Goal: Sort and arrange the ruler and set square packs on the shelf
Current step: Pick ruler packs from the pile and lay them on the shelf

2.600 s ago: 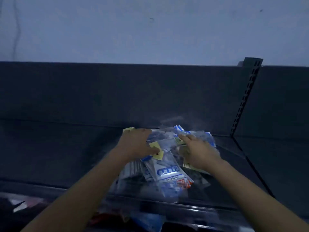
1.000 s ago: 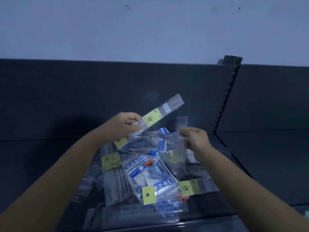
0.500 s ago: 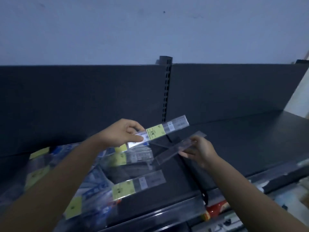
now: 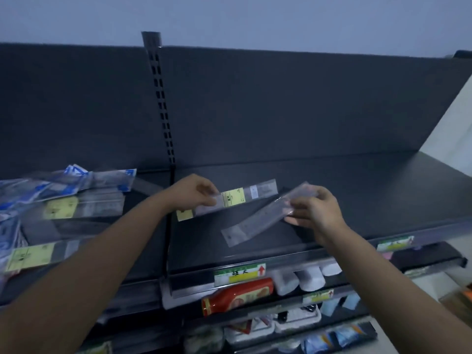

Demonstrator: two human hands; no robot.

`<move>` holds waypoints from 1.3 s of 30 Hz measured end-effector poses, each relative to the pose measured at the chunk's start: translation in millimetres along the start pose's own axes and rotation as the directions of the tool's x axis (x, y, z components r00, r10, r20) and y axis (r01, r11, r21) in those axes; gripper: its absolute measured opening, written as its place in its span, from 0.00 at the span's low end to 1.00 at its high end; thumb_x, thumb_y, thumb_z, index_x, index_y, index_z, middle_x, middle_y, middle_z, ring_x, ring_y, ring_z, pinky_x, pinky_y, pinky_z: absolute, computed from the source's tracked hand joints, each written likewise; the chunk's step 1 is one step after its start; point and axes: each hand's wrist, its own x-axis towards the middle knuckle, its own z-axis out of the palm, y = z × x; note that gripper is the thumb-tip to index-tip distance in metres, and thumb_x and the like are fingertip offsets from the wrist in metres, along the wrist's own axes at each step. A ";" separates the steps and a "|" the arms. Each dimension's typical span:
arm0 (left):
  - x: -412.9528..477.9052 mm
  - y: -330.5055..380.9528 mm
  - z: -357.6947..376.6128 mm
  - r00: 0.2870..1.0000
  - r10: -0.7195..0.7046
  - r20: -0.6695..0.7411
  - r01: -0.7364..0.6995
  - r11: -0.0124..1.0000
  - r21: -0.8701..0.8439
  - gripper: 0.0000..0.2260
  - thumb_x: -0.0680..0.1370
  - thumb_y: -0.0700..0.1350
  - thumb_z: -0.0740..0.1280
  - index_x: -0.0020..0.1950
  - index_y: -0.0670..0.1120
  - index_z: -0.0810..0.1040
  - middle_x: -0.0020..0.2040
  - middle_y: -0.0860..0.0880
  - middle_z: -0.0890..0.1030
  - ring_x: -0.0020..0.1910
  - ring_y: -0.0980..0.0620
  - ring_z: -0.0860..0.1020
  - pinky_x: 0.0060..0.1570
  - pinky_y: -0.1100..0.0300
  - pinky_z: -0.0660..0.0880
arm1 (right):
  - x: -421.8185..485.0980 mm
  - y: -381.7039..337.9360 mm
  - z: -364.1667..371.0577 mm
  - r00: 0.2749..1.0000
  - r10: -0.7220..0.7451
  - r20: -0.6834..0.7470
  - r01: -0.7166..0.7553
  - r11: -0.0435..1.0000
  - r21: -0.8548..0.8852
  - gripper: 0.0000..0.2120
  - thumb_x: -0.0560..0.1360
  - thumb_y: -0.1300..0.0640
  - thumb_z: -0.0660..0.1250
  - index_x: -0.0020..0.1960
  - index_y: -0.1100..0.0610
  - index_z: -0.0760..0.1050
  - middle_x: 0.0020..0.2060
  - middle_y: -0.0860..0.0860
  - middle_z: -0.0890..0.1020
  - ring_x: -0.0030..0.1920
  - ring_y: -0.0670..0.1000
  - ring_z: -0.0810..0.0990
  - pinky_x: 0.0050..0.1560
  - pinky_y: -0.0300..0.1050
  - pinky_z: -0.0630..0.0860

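Dim light, dark shelf (image 4: pixel 357 190) at chest height. Both hands are up over the shelf deck, held apart, each closed on its own pack. Left hand (image 4: pixel 194 192): fingers curled, pinching the near end of a ruler pack with a yellow label (image 4: pixel 245 196); the pack runs out level from the fingertips toward the right hand. A second yellow label (image 4: pixel 184 215) shows just under the left hand; cannot tell whether it belongs to the same pack. Right hand (image 4: pixel 316 210): thumb and fingers pinch the upper end of a clear ruler pack (image 4: pixel 260 218), which slants down and away toward the left hand, its punched end lowest, passing beneath the labelled pack. Cannot tell whether that low end touches the shelf. Well out beyond the left hand, past the slotted upright (image 4: pixel 161 98), lies a loose heap of packs (image 4: pixel 76 198), blue-printed and yellow-labelled, overlapping. Below the hands, on the shelf lip, a green and yellow price tag (image 4: pixel 240 273); under it, on the next shelf down, a red bottle (image 4: pixel 237 295) on its side.
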 end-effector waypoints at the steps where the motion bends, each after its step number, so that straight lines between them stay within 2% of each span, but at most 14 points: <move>1: 4.9 1.6 4.1 1.000 0.003 -0.004 -0.003 0.996 0.084 0.09 0.74 0.40 0.72 0.54 0.44 0.81 0.48 0.51 0.81 0.46 0.57 0.78 0.44 0.68 0.71 | 5.2 -2.8 -5.5 1.000 0.006 0.017 -0.006 1.000 0.006 0.11 0.71 0.70 0.66 0.51 0.60 0.71 0.35 0.59 0.82 0.31 0.56 0.82 0.32 0.46 0.80; 3: 14.9 5.9 11.8 0.999 0.033 -0.027 -0.026 0.974 0.226 0.10 0.74 0.43 0.72 0.55 0.46 0.81 0.48 0.53 0.80 0.47 0.57 0.77 0.44 0.69 0.69 | 15.8 -6.7 -14.6 0.999 0.032 0.038 -0.032 0.999 -0.002 0.10 0.71 0.70 0.67 0.48 0.59 0.72 0.33 0.58 0.81 0.29 0.55 0.81 0.31 0.46 0.80; 6: 30.8 13.0 25.8 0.996 0.081 -0.048 -0.066 0.961 0.267 0.11 0.74 0.46 0.72 0.55 0.48 0.81 0.49 0.54 0.80 0.45 0.60 0.76 0.42 0.72 0.67 | 30.0 -4.9 -28.3 0.998 0.055 0.042 -0.050 0.992 -0.118 0.05 0.73 0.65 0.69 0.45 0.59 0.74 0.35 0.57 0.79 0.27 0.55 0.79 0.30 0.47 0.81; 8: 40.4 18.1 34.0 0.991 0.111 -0.070 -0.087 0.954 0.288 0.11 0.75 0.47 0.72 0.56 0.48 0.80 0.51 0.54 0.79 0.47 0.58 0.76 0.45 0.69 0.69 | 36.3 -2.9 -38.2 0.994 0.085 0.070 -0.067 0.973 -0.220 0.03 0.74 0.62 0.69 0.45 0.61 0.76 0.36 0.56 0.79 0.26 0.54 0.77 0.29 0.46 0.81; 10: 47.8 22.1 39.6 0.984 0.161 -0.078 -0.120 0.916 0.382 0.13 0.76 0.48 0.70 0.59 0.48 0.78 0.53 0.53 0.77 0.54 0.53 0.75 0.53 0.61 0.71 | 42.2 -2.6 -47.7 0.987 0.119 0.104 -0.088 0.960 -0.267 0.03 0.73 0.62 0.70 0.45 0.62 0.78 0.35 0.57 0.79 0.27 0.53 0.77 0.29 0.45 0.80; 12: 52.9 26.9 46.1 0.969 0.240 -0.051 -0.194 0.874 0.445 0.12 0.77 0.50 0.67 0.60 0.50 0.78 0.54 0.53 0.76 0.55 0.52 0.74 0.56 0.55 0.72 | 49.7 -6.7 -57.0 0.986 0.119 0.118 -0.087 0.965 -0.248 0.03 0.72 0.66 0.69 0.47 0.63 0.78 0.33 0.57 0.79 0.27 0.52 0.78 0.30 0.43 0.79; 15: 63.0 36.0 60.3 0.950 0.310 0.047 -0.298 0.847 0.439 0.09 0.79 0.50 0.64 0.57 0.53 0.80 0.53 0.57 0.77 0.53 0.56 0.75 0.56 0.55 0.73 | 63.9 -15.3 -72.6 0.992 0.093 0.086 -0.079 0.984 -0.158 0.09 0.72 0.70 0.68 0.51 0.61 0.78 0.32 0.57 0.80 0.29 0.53 0.79 0.32 0.44 0.80; 18: 79.8 49.4 77.4 0.939 0.328 0.104 -0.339 0.829 0.445 0.11 0.81 0.51 0.60 0.57 0.54 0.81 0.59 0.60 0.75 0.56 0.59 0.72 0.58 0.54 0.72 | 75.4 -20.3 -91.7 0.995 0.086 0.051 -0.081 0.991 -0.106 0.13 0.72 0.71 0.65 0.52 0.59 0.78 0.36 0.59 0.78 0.29 0.54 0.79 0.32 0.44 0.80; 20: 95.6 63.8 88.8 0.929 0.341 0.142 -0.367 0.808 0.461 0.13 0.82 0.51 0.58 0.62 0.54 0.78 0.65 0.58 0.73 0.63 0.57 0.70 0.62 0.53 0.70 | 84.2 -23.6 -106.3 0.997 0.081 0.012 -0.079 0.990 -0.115 0.13 0.72 0.72 0.64 0.53 0.59 0.77 0.37 0.60 0.78 0.29 0.54 0.79 0.30 0.43 0.79; 23: 123.2 89.8 109.8 0.912 0.361 0.196 -0.410 0.767 0.493 0.18 0.83 0.51 0.56 0.72 0.51 0.69 0.73 0.55 0.68 0.70 0.54 0.66 0.68 0.55 0.64 | 103.2 -31.9 -130.3 0.998 0.057 -0.035 -0.061 0.989 -0.136 0.11 0.72 0.73 0.64 0.51 0.61 0.76 0.36 0.61 0.78 0.29 0.55 0.79 0.29 0.43 0.79; 28: 171.7 133.1 145.6 0.920 0.346 0.181 -0.390 0.789 0.475 0.19 0.83 0.49 0.53 0.72 0.45 0.67 0.73 0.50 0.67 0.72 0.50 0.65 0.69 0.51 0.64 | 145.7 -41.9 -171.8 0.998 0.055 0.009 -0.051 0.967 -0.250 0.09 0.70 0.74 0.65 0.43 0.61 0.71 0.33 0.60 0.77 0.29 0.56 0.79 0.27 0.44 0.79; 32: 201.2 151.7 164.6 0.953 0.273 0.131 -0.302 0.818 0.489 0.21 0.83 0.49 0.52 0.77 0.46 0.62 0.77 0.50 0.61 0.76 0.53 0.58 0.74 0.57 0.55 | 182.1 -49.2 -205.0 0.989 0.071 0.127 -0.009 0.902 -0.431 0.08 0.69 0.70 0.68 0.45 0.62 0.72 0.31 0.58 0.78 0.27 0.52 0.79 0.23 0.40 0.73; 34: 212.6 157.6 168.1 0.964 0.244 0.105 -0.263 0.822 0.505 0.21 0.84 0.50 0.52 0.77 0.47 0.61 0.78 0.51 0.60 0.76 0.54 0.58 0.74 0.58 0.55 | 199.2 -54.0 -218.1 0.978 0.070 0.195 0.031 0.881 -0.471 0.09 0.70 0.68 0.69 0.47 0.61 0.73 0.32 0.57 0.79 0.26 0.50 0.78 0.22 0.40 0.72; 39: 219.5 165.7 174.9 0.982 0.186 0.028 -0.178 0.871 0.458 0.21 0.84 0.52 0.51 0.77 0.49 0.61 0.78 0.52 0.59 0.77 0.55 0.56 0.75 0.61 0.51 | 226.4 -58.7 -228.3 0.935 0.105 0.339 0.035 0.924 -0.381 0.08 0.71 0.68 0.70 0.48 0.60 0.77 0.35 0.57 0.80 0.28 0.49 0.78 0.21 0.37 0.68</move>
